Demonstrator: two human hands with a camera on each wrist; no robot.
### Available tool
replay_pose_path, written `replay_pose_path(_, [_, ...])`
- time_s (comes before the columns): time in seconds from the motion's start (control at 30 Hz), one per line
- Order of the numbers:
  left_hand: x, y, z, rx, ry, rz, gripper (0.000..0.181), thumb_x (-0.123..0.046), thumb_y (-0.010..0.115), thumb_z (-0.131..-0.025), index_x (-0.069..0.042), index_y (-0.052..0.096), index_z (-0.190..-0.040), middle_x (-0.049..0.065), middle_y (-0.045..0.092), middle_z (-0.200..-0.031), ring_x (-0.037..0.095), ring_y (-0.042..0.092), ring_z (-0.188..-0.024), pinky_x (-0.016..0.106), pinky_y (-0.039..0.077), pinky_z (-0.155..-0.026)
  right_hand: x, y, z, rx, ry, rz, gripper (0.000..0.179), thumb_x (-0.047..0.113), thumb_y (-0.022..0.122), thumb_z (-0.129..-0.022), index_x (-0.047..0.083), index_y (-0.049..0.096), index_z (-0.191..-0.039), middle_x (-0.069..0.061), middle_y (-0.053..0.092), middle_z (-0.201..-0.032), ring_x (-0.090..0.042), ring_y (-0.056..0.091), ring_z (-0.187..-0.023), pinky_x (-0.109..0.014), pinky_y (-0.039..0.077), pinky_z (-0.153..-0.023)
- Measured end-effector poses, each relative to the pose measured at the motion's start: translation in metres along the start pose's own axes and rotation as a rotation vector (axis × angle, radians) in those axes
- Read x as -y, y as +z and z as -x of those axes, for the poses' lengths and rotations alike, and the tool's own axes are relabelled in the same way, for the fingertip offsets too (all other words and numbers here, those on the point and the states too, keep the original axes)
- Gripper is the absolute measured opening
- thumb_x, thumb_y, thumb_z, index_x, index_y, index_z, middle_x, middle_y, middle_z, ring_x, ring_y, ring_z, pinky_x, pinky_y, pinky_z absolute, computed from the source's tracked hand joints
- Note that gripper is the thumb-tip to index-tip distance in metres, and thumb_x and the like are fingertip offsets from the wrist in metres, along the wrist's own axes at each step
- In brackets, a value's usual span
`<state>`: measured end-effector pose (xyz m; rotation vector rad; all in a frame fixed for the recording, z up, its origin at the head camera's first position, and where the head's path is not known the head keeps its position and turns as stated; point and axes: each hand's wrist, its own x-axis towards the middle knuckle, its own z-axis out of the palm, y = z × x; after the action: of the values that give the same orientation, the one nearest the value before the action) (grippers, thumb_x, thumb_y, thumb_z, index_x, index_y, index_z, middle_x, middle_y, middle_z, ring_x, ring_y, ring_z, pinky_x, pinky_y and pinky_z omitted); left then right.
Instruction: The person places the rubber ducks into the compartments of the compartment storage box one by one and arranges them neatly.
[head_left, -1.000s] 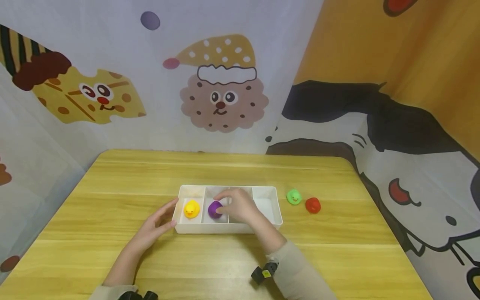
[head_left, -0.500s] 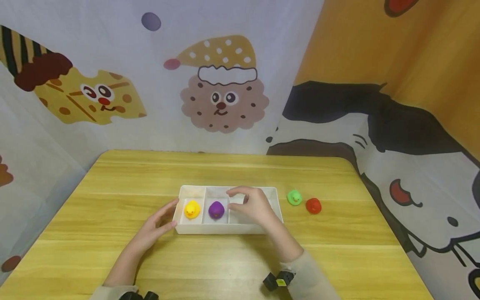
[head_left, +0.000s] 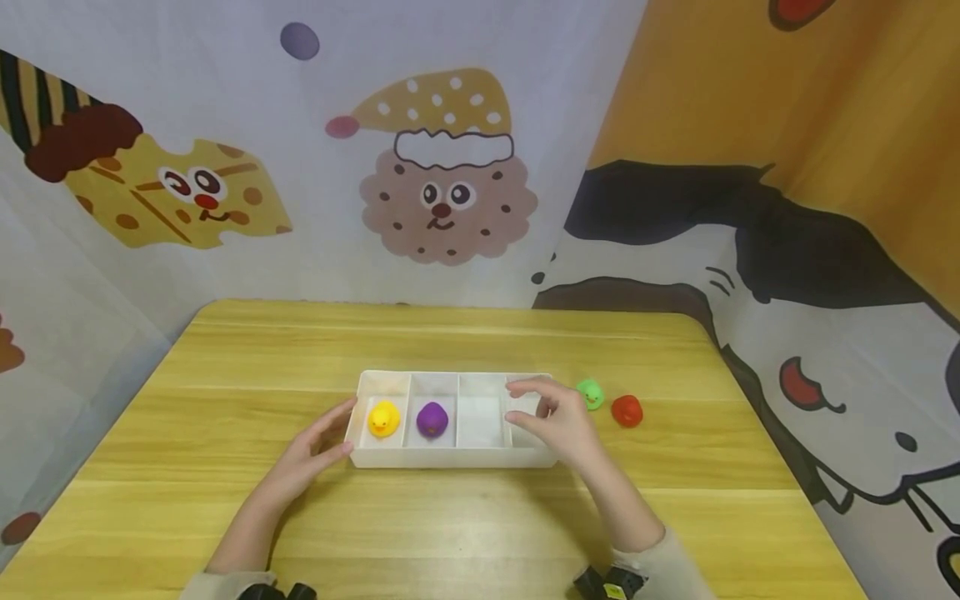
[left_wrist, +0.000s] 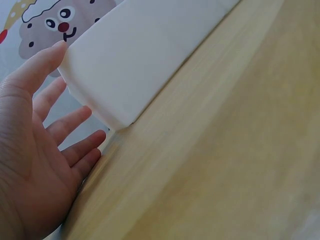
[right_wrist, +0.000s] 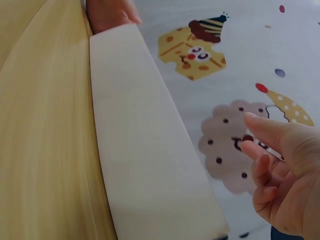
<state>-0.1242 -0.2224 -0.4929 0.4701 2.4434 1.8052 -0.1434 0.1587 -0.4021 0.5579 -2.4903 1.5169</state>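
A white tray [head_left: 453, 457] with dividers lies across the table. A yellow toy duck [head_left: 383, 419] sits in its leftmost compartment, and a purple toy duck [head_left: 432, 420] in the one beside it. My left hand [head_left: 306, 457] rests at the tray's left end, thumb and fingers spread along the wall; the left wrist view shows this hand [left_wrist: 47, 145] at the tray's corner. Over the rightmost compartment is my right hand [head_left: 558, 419], thumb and index finger apart with nothing between them. In the right wrist view, this hand [right_wrist: 285, 170] has its other fingers loosely bent.
To the right of the tray, a green toy duck [head_left: 592, 395] is partly covered by the right hand. A red toy duck [head_left: 627, 411] lies just beyond it on the wooden table [head_left: 450, 533]. A cartoon-printed cloth [head_left: 247, 92] hangs behind the table.
My right hand has let go of the purple duck and moved right, from the second compartment to over the rightmost one. The left hand has stayed at the tray's end.
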Motion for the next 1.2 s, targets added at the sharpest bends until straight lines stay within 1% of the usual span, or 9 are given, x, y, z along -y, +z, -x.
replay_pose_path(0.17, [0.001, 0.000, 0.000, 0.002, 0.000, -0.008, 0.059, -0.009, 0.058, -0.095, -0.017, 0.036, -0.149, 0.018, 0.045, -0.141, 0.032, 0.047, -0.119, 0.040, 0.039, -0.094, -0.016, -0.019, 0.010, -0.049, -0.019, 0.024, 0.034, 0.008, 0.082, -0.074, 0.009, 0.072, -0.107, -0.007, 0.070, -0.096, -0.013, 0.044, -0.052, -0.024, 0.038, -0.047])
replay_pose_path(0.33, [0.000, -0.001, 0.000, 0.003, 0.007, -0.006, 0.059, -0.009, 0.059, -0.095, -0.015, 0.036, -0.149, 0.018, 0.046, -0.140, 0.029, 0.049, -0.118, 0.029, 0.040, -0.092, -0.013, -0.037, 0.020, -0.097, -0.023, 0.094, 0.035, 0.001, 0.082, -0.072, 0.004, 0.072, -0.104, -0.008, 0.069, -0.094, -0.012, 0.043, -0.052, -0.023, 0.036, -0.045])
replay_pose_path(0.5, [-0.001, 0.000, 0.000, -0.001, 0.004, -0.013, 0.059, -0.009, 0.059, -0.095, -0.015, 0.036, -0.149, 0.018, 0.047, -0.140, 0.030, 0.048, -0.118, 0.033, 0.040, -0.093, -0.005, -0.057, 0.027, -0.107, -0.027, 0.116, 0.033, -0.006, 0.078, -0.073, -0.004, 0.069, -0.105, -0.015, 0.067, -0.096, -0.012, 0.042, -0.052, -0.023, 0.037, -0.045])
replay_pose_path(0.6, [-0.001, 0.000, 0.000, -0.001, 0.003, -0.018, 0.059, -0.010, 0.059, -0.095, -0.016, 0.036, -0.149, 0.017, 0.047, -0.140, 0.032, 0.048, -0.118, 0.036, 0.040, -0.093, -0.024, -0.067, 0.031, -0.120, 0.024, 0.107, 0.035, -0.003, 0.078, -0.075, -0.001, 0.068, -0.108, -0.012, 0.065, -0.091, -0.011, 0.042, -0.053, -0.024, 0.037, -0.045])
replay_pose_path(0.77, [0.000, 0.000, 0.000, -0.003, 0.006, -0.015, 0.058, -0.009, 0.059, -0.095, -0.017, 0.036, -0.149, 0.018, 0.047, -0.140, 0.034, 0.047, -0.119, 0.037, 0.040, -0.093, -0.060, -0.085, 0.035, -0.156, 0.099, 0.119, 0.036, 0.006, 0.079, -0.077, 0.005, 0.069, -0.112, -0.009, 0.065, -0.094, -0.011, 0.046, -0.057, -0.024, 0.040, -0.048])
replay_pose_path(0.83, [0.000, 0.000, 0.000, -0.004, 0.008, -0.013, 0.058, -0.009, 0.059, -0.095, -0.016, 0.036, -0.149, 0.018, 0.047, -0.139, 0.034, 0.047, -0.118, 0.039, 0.040, -0.093, -0.068, -0.092, 0.036, -0.169, 0.112, 0.136, 0.036, 0.010, 0.079, -0.078, 0.007, 0.069, -0.112, -0.012, 0.067, -0.101, -0.012, 0.048, -0.058, -0.024, 0.041, -0.048])
replay_pose_path(0.97, [0.000, 0.000, 0.000, -0.002, 0.016, -0.002, 0.058, -0.009, 0.058, -0.095, -0.015, 0.036, -0.149, 0.018, 0.047, -0.139, 0.036, 0.047, -0.118, 0.051, 0.038, -0.092, -0.078, -0.102, 0.037, -0.189, 0.151, 0.154, 0.035, 0.016, 0.079, -0.079, 0.011, 0.070, -0.112, -0.015, 0.066, -0.100, -0.013, 0.047, -0.057, -0.025, 0.040, -0.047])
replay_pose_path(1.1, [0.001, 0.001, 0.000, 0.000, 0.020, 0.008, 0.058, -0.009, 0.058, -0.096, -0.015, 0.035, -0.149, 0.019, 0.047, -0.139, 0.037, 0.046, -0.118, 0.058, 0.036, -0.091, -0.089, -0.109, 0.038, -0.192, 0.187, 0.159, 0.036, 0.017, 0.079, -0.081, 0.007, 0.068, -0.114, -0.017, 0.064, -0.099, -0.012, 0.047, -0.057, -0.026, 0.039, -0.046])
replay_pose_path(1.2, [0.002, 0.001, 0.000, -0.001, 0.018, 0.011, 0.058, -0.008, 0.058, -0.096, -0.015, 0.036, -0.149, 0.019, 0.047, -0.139, 0.037, 0.046, -0.118, 0.059, 0.035, -0.092, -0.099, -0.113, 0.040, -0.183, 0.213, 0.165, 0.039, 0.018, 0.078, -0.082, 0.005, 0.067, -0.117, -0.017, 0.064, -0.105, -0.012, 0.047, -0.056, -0.026, 0.039, -0.046])
